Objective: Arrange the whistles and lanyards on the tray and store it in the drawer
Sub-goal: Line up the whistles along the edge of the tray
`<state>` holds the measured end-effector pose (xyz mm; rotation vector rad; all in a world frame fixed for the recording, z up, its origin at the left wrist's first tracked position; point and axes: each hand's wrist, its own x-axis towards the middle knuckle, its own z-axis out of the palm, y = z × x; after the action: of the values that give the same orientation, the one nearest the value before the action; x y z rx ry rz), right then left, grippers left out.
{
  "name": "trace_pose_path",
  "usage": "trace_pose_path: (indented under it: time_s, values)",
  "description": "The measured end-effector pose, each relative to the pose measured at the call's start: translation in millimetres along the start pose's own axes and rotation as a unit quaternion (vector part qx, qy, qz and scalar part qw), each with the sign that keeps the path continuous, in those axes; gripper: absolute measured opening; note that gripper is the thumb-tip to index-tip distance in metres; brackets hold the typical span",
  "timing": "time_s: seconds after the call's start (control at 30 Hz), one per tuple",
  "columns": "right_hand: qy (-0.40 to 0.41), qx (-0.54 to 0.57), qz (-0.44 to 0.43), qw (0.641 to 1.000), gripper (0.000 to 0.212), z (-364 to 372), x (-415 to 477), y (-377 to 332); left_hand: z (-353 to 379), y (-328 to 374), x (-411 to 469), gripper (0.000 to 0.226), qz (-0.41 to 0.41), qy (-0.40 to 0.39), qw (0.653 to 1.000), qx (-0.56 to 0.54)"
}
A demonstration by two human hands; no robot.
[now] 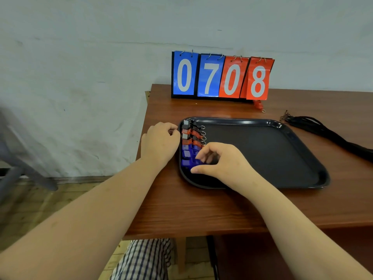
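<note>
A: Materials?
B: Glossy, round-cornered plastic tray (262, 154); whistles (191, 138) rowed inside its left rim; corded lanyards (323, 130) lie to its right.
A: Fingers?
B: Left hand (159, 144) curled beside the rim; right hand (224, 160) bent, touching blue whistles; grips indiscernible.

The right hand (220, 160) covers the near end of the blue whistles (187, 156), so I can't tell whether its fingers pinch one. The left hand (159, 142) curls its fingertips under beside the tray (232, 119) rim; I can't see if they grip it. The black lanyards (323, 128) run off the right edge. A red whistle (258, 105) sits half hidden behind the scoreboard (222, 77). At far left, a grey shape (12, 148) is too blurred for me to name.
</note>
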<state>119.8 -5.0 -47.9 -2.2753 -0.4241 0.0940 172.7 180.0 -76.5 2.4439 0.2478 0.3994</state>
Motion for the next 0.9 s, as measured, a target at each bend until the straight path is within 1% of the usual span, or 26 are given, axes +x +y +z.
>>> trace_pose_path:
  time_s: [0.27,0.43,0.9]
  values:
    - [0.026,-0.024,-0.012,0.999,0.027,4.3,-0.8,8.0,0.8,0.0,0.4,0.033,0.001,-0.002,1.0,0.003]
    - [0.042,-0.064,-0.02,0.997,0.027,7.0,-1.8,5.2,1.7,-0.8,1.3,0.033,0.0,-0.002,1.0,0.002]
    - [0.036,-0.078,-0.022,0.996,0.026,6.9,-1.9,2.3,3.7,-2.8,1.9,0.033,0.004,-0.003,1.0,-0.005]
